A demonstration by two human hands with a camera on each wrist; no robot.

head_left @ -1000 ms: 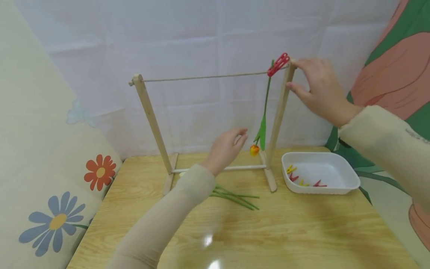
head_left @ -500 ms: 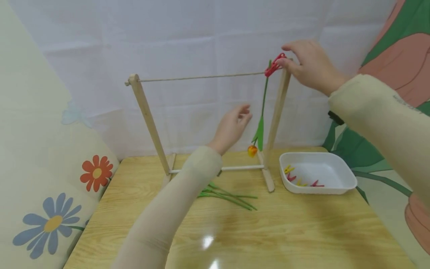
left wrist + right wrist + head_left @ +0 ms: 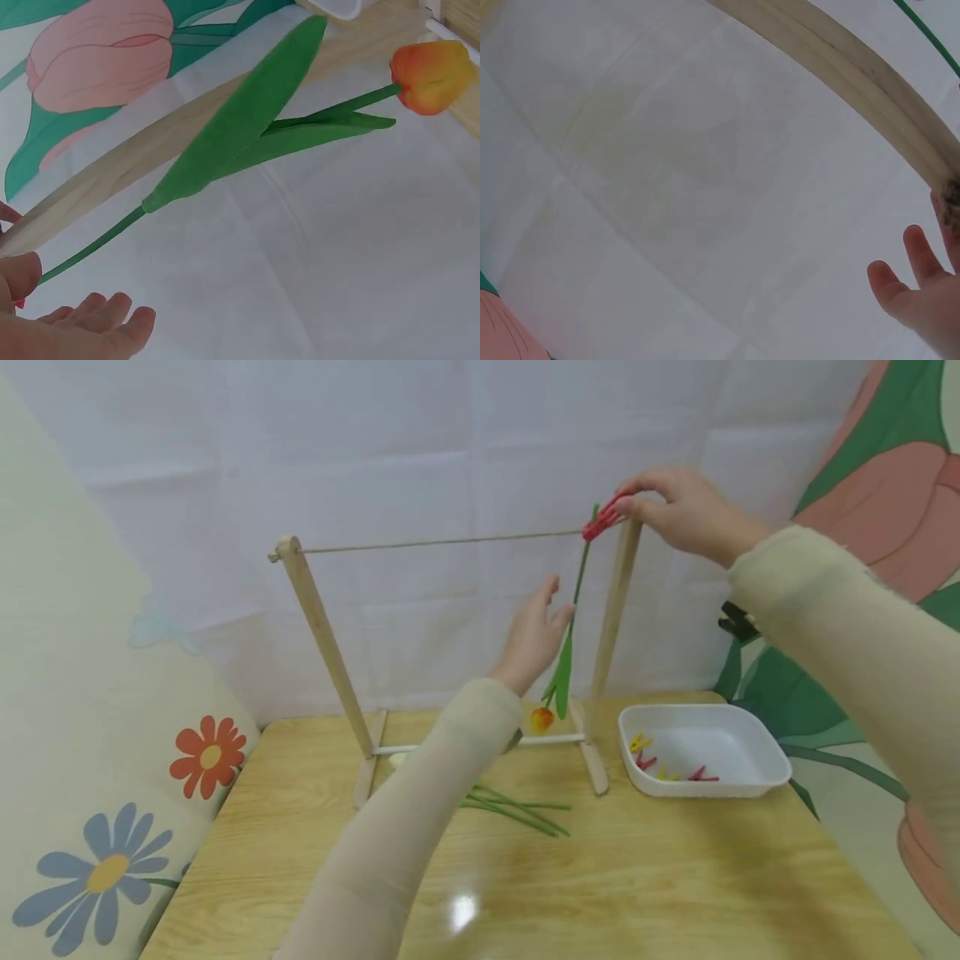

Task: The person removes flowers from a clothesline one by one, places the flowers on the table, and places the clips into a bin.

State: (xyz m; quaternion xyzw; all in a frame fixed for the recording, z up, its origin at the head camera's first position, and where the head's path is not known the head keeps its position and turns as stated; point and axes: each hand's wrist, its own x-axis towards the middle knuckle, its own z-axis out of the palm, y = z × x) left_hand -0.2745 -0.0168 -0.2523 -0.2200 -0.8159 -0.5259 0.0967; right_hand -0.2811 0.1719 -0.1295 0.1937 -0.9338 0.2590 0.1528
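Note:
An orange-yellow artificial tulip hangs head down, its stem crossing the rope near the right wooden post. A red clothespin sits where stem and rope meet. My right hand pinches the clothespin's handles between thumb and forefinger, its other fingers extended beside the post top in the right wrist view. Beside the stem, my left hand is raised with fingers spread. In the left wrist view its thumb lies right at the green stem, while the other fingers stay apart from it.
Several green stems lie on the wooden table, partly behind the left sleeve. A white tray at the right holds several red and yellow clothespins. The left post and a white crossbar complete the frame.
My right hand has moved left from the post top onto the clothespin and now pinches it. My left hand has risen and moved right, up to the hanging stem.

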